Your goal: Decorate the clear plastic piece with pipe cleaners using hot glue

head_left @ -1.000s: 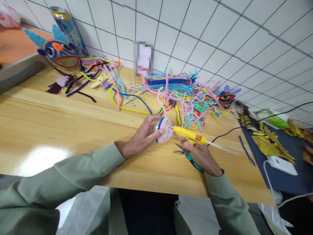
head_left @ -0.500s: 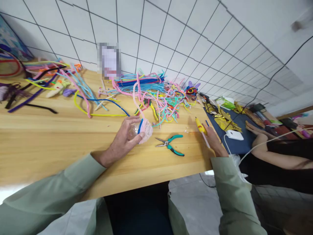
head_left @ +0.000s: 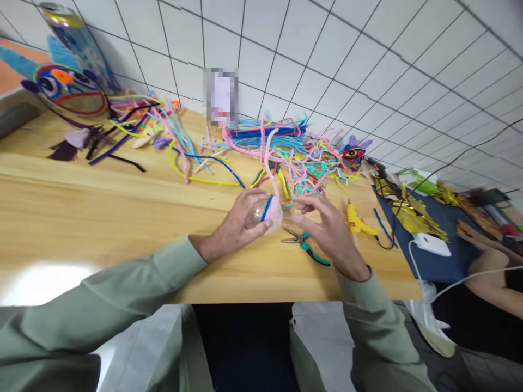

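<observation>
My left hand grips a clear plastic dome, perhaps a bottle end, with a blue band and pale pink pipe cleaner wound over its right side. One pink pipe cleaner stands up from it, its loose end free. Just right of the dome is my right hand, open, thumb and fingers apart, holding nothing I can see. Beneath it lie long-nose pliers with teal handles, partly hidden. Beyond the right hand, the yellow glue gun rests on the wooden table.
Behind my hands lie a bundle of blue pipe cleaners and a tangle of pastel ones. Colourful masks, one at left and one at right, flank them. Another person's arm rests at the far right.
My right hand has let go of the glue gun, now on the table, and moved left to the dome. The view has swung left; my left hand keeps its hold.
</observation>
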`<state>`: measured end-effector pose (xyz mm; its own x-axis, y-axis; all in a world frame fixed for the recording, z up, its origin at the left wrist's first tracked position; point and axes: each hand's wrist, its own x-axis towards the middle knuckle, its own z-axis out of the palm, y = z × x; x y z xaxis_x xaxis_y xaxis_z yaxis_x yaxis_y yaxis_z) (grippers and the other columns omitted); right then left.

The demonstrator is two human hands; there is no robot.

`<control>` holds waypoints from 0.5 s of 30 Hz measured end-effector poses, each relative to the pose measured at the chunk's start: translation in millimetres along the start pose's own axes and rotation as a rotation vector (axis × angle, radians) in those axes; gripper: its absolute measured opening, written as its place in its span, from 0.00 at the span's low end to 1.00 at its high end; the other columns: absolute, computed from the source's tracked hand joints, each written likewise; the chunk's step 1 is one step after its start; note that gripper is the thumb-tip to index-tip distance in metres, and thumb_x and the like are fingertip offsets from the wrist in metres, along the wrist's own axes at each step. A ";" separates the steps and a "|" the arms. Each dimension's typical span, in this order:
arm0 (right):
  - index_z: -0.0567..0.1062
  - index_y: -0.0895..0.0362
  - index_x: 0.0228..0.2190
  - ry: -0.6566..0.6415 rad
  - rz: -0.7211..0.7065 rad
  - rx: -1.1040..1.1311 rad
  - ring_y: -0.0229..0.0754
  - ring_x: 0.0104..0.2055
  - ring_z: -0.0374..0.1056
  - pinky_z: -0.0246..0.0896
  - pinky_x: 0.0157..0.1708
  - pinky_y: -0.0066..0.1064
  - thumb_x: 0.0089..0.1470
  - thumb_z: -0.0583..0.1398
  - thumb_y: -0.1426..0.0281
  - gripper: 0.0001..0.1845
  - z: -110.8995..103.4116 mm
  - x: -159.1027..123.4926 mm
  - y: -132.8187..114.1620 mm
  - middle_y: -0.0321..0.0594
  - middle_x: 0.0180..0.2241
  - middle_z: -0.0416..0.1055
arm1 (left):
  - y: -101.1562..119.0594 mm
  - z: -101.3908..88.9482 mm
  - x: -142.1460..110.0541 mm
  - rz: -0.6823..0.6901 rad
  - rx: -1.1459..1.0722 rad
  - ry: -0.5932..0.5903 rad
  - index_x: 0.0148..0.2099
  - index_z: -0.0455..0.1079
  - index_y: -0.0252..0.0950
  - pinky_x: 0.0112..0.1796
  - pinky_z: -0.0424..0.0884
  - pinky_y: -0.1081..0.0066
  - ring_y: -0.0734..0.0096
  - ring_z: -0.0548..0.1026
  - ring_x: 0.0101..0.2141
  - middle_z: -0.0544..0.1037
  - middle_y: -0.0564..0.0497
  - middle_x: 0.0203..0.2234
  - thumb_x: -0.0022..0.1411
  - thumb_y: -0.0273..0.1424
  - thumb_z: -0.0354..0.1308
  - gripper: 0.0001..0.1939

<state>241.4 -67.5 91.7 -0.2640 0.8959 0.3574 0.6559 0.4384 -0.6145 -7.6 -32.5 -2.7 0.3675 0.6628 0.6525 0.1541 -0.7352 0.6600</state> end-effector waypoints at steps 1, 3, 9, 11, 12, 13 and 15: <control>0.82 0.49 0.50 -0.015 -0.003 0.060 0.45 0.42 0.73 0.71 0.46 0.40 0.63 0.67 0.65 0.13 12.4 9.9 -7.5 0.38 0.39 0.78 | -0.1 0.2 0.4 0.007 0.002 -0.002 0.70 0.62 0.42 0.66 0.70 0.45 0.50 0.69 0.66 0.71 0.38 0.63 0.74 0.35 0.62 0.26; 0.83 0.50 0.44 -0.036 -0.005 0.152 0.44 0.40 0.71 0.69 0.44 0.38 0.61 0.68 0.66 0.09 29.8 23.8 -10.9 0.36 0.36 0.75 | -0.9 1.3 0.8 0.019 0.002 0.001 0.70 0.63 0.43 0.66 0.71 0.45 0.51 0.69 0.66 0.71 0.39 0.62 0.75 0.35 0.61 0.25; 0.78 0.51 0.32 -0.053 0.110 0.332 0.41 0.35 0.65 0.62 0.39 0.37 0.60 0.66 0.68 0.03 42.4 29.2 -0.1 0.33 0.31 0.70 | -3.2 4.3 0.6 0.013 -0.026 0.005 0.70 0.62 0.46 0.66 0.70 0.43 0.48 0.68 0.66 0.72 0.40 0.62 0.74 0.34 0.61 0.26; 0.79 0.51 0.34 -0.060 0.116 0.361 0.42 0.35 0.65 0.61 0.39 0.37 0.59 0.66 0.66 0.02 42.6 28.4 -2.2 0.34 0.33 0.70 | -3.1 4.3 0.7 0.018 -0.024 0.008 0.70 0.62 0.46 0.65 0.70 0.42 0.48 0.68 0.66 0.72 0.39 0.62 0.73 0.34 0.61 0.26; 0.79 0.50 0.34 -0.066 0.108 0.366 0.42 0.36 0.65 0.61 0.39 0.37 0.59 0.67 0.65 0.03 42.7 28.5 -3.5 0.34 0.34 0.71 | -3.0 4.1 0.8 0.020 -0.021 0.009 0.70 0.62 0.46 0.65 0.71 0.42 0.49 0.69 0.66 0.72 0.39 0.62 0.74 0.34 0.61 0.26; 0.79 0.50 0.34 -0.071 0.100 0.366 0.42 0.36 0.65 0.61 0.39 0.38 0.59 0.67 0.65 0.04 43.1 28.9 -4.4 0.35 0.34 0.71 | -2.7 3.8 0.9 0.021 -0.017 0.008 0.70 0.62 0.46 0.65 0.71 0.42 0.49 0.69 0.66 0.72 0.40 0.62 0.74 0.34 0.61 0.26; 0.79 0.50 0.33 -0.069 0.092 0.362 0.42 0.35 0.65 0.61 0.39 0.38 0.59 0.68 0.64 0.04 44.4 30.0 -3.8 0.34 0.32 0.71 | -1.8 3.0 1.4 0.014 -0.012 -0.002 0.70 0.62 0.46 0.65 0.71 0.42 0.49 0.69 0.66 0.72 0.40 0.61 0.74 0.34 0.61 0.26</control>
<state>199.6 -39.1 73.5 -0.2705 0.9301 0.2486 0.3897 0.3420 -0.8551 -4.6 -30.6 -4.1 0.3714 0.6524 0.6607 0.1380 -0.7425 0.6555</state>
